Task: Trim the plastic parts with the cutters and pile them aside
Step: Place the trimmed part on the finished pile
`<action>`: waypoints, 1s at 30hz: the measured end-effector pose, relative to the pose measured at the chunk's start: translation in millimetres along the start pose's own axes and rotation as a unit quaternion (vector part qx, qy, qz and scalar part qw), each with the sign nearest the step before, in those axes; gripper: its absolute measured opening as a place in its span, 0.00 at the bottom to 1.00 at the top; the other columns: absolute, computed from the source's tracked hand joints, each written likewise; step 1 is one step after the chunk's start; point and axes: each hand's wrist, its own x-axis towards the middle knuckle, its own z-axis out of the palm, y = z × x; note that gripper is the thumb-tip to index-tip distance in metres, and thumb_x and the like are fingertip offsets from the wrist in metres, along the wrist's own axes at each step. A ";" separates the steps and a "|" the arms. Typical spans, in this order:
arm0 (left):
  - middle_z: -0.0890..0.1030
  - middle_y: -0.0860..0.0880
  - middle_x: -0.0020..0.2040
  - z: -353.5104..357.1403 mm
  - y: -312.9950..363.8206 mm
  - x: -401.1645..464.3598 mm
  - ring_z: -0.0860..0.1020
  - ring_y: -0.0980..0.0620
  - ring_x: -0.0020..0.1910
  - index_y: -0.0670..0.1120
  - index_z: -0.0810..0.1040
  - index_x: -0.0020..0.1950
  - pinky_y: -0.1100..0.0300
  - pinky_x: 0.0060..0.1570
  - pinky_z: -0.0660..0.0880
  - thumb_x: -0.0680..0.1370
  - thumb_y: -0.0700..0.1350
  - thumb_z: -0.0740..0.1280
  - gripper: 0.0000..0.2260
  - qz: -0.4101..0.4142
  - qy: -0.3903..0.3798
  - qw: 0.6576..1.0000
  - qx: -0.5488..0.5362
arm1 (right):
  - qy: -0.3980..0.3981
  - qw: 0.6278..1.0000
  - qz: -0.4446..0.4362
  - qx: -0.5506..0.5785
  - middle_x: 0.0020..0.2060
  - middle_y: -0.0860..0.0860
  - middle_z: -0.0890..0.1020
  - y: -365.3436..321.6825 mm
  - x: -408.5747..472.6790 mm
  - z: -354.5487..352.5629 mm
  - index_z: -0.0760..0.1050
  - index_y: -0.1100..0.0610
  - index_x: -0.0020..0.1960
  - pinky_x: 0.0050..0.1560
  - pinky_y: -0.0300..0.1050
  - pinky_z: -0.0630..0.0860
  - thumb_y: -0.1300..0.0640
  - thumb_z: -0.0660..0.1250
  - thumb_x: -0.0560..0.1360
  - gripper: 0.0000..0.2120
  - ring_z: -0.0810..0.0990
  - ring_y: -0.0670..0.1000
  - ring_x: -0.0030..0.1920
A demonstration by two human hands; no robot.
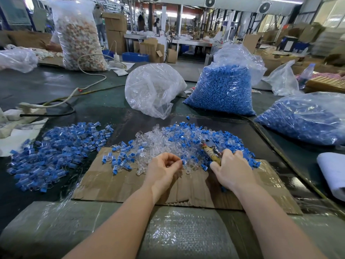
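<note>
Two hands over cardboard (119,184) | left (164,165) pinches part (183,162) | right (230,169) grips cutters (211,151)

Brightness: bright, even daylight tone across the whole hall.
Source: strongest from the windows (334,14) at far right, which are washed out to near white.
Shadows: soft and short; a faint one lies under the left hand (164,168) on the cardboard (115,184).
Glare: white sheen on the clear bag (153,88), streaks on the dark table (37,85), and a sparkle on the bubble wrap (186,238) at the near edge.
Focus: hands and near parts fairly sharp; the far hall is soft and smeared.
Distortion: wide-angle bending, table edges curving, forearms stretched at the bottom.
</note>
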 end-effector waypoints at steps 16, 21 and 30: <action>0.81 0.49 0.29 -4.2 10.2 15.1 0.77 0.55 0.28 0.46 0.81 0.33 0.57 0.33 0.75 0.74 0.36 0.69 0.11 -0.097 0.064 0.987 -0.109 | -0.297 0.874 -0.041 0.383 0.36 0.57 0.76 -15.1 -32.7 -15.6 0.72 0.58 0.41 0.44 0.52 0.74 0.58 0.64 0.65 0.06 0.76 0.54 0.38; 0.80 0.49 0.27 -3.6 8.9 15.6 0.76 0.55 0.26 0.46 0.80 0.29 0.61 0.27 0.74 0.74 0.35 0.69 0.13 -0.109 0.069 0.986 -0.102 | -0.328 0.868 -0.051 0.369 0.39 0.58 0.76 -15.4 -35.3 -17.6 0.71 0.57 0.41 0.47 0.53 0.74 0.63 0.60 0.64 0.07 0.77 0.55 0.41; 0.79 0.47 0.28 -0.3 16.8 9.1 0.77 0.56 0.24 0.41 0.79 0.39 0.65 0.23 0.72 0.75 0.35 0.67 0.06 -0.112 0.067 0.986 -0.106 | -0.329 0.884 -0.061 0.325 0.42 0.56 0.74 -16.1 -37.8 -22.8 0.70 0.55 0.44 0.48 0.50 0.68 0.64 0.60 0.68 0.07 0.74 0.53 0.44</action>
